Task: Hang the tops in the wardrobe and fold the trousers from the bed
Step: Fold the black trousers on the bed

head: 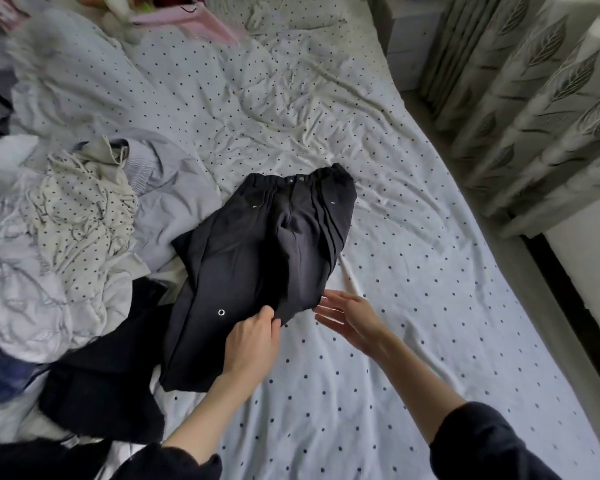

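Black trousers (267, 244) with metal snaps lie on the dotted bed sheet (413, 323), waistband at the far end and legs reaching toward me. My left hand (253, 341) pinches the near fabric edge of the trousers. Just to the right of that edge, my right hand (352, 318) hovers with straight fingers and holds nothing. A pile of clothes (59, 244) lies to the left, with a cream dotted top (84, 209) on it and a dark garment (111, 375) at its near side.
A dotted duvet (94, 81) is bunched at the far left of the bed. Leaf-patterned curtains (541, 98) hang along the right side. Pink items (201, 19) lie at the head of the bed. A white bedside unit (409, 39) stands at the back right.
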Demonstrator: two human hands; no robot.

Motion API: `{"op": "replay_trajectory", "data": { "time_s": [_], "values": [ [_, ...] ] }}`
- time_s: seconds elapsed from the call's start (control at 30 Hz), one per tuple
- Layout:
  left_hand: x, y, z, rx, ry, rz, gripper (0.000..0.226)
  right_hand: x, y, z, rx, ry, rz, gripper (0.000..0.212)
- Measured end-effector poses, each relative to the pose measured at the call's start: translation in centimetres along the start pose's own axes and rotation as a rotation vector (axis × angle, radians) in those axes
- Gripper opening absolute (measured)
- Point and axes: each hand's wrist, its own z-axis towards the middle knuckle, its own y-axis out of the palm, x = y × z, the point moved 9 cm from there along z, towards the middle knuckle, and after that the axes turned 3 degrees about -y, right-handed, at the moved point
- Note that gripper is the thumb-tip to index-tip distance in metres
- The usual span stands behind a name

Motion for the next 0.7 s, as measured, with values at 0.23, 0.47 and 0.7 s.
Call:
{"op": "replay_trajectory", "data": {
  "time_s": [0.23,0.47,0.7],
  "values": [
    [1.3,-6.7,0.6,0.015,-0.069,-0.541,0.029,1.0,-3.1,-3.2,0.067,-0.003,-0.063,0.022],
    [0.0,-5.9,0.5,-0.027,-0.277,-0.688,0.022,0.7,-3.6,-4.4,0.026,-0.033,-0.199,0.034],
    [-0.7,-1.2,-4.4,0.092,-0.191,-0.553,0.012,5.0,-2.7,-2.6,-0.027,0.065,-0.175,0.028]
  ]
}}
